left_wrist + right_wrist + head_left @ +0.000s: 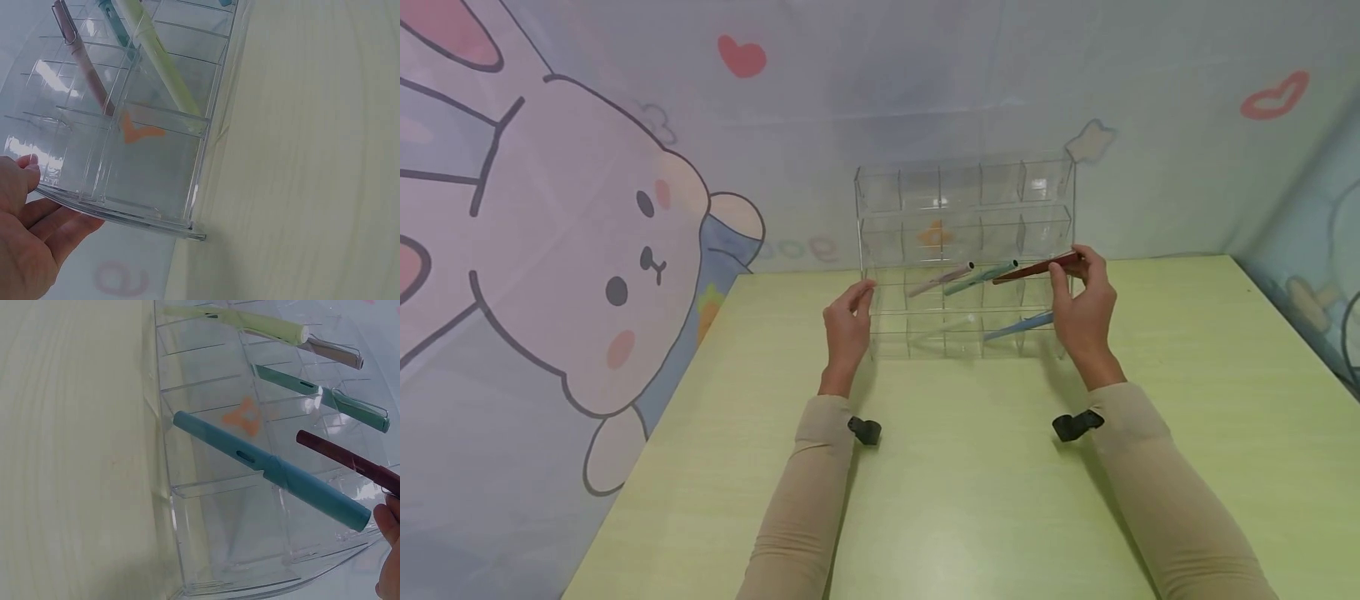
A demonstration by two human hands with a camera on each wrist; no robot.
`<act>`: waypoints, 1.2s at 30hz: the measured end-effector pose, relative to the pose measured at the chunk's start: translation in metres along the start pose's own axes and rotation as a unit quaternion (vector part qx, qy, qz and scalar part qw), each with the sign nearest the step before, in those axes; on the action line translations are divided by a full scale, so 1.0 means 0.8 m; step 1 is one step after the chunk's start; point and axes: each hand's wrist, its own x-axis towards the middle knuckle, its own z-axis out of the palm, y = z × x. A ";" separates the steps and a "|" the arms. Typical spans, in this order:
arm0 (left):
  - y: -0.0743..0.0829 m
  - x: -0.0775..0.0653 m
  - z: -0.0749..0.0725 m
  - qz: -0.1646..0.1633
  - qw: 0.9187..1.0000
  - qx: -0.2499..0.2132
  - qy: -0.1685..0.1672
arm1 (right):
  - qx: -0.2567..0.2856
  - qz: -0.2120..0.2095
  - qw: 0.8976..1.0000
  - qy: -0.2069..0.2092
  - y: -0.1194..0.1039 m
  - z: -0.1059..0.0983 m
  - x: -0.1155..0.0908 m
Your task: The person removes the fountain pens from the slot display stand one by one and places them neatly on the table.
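Observation:
A clear acrylic pen rack (898,313) with stepped rows of compartments stands on the table. My left hand (847,332) grips its left side edge, thumb on one side and fingers on the other in the left wrist view. Between thumb and fingers my right hand (1087,315) pinches a dark red pen (347,456), which slants over the rack's second row from the bottom at the right. In that row lean a green pen (981,278) and a pinkish pen (940,281). The front row holds a blue pen (275,472) and a pale yellow pen (165,69).
The pale yellow-green table (962,500) extends around the rack. Behind it hangs a cloth backdrop (925,92) with a cartoon rabbit (602,208). A small black camera (865,431) is worn on the left wrist, another black camera (1077,425) on the right.

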 end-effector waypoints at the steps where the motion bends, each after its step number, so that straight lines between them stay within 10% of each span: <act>1: 0.000 0.000 0.000 0.000 1.000 0.000 0.001 | 0.001 -0.002 1.000 0.004 -0.001 -0.001 0.001; 36: -0.003 0.000 -0.001 0.008 1.000 0.013 -0.001 | 0.090 -0.041 0.991 0.091 -0.055 -0.037 0.027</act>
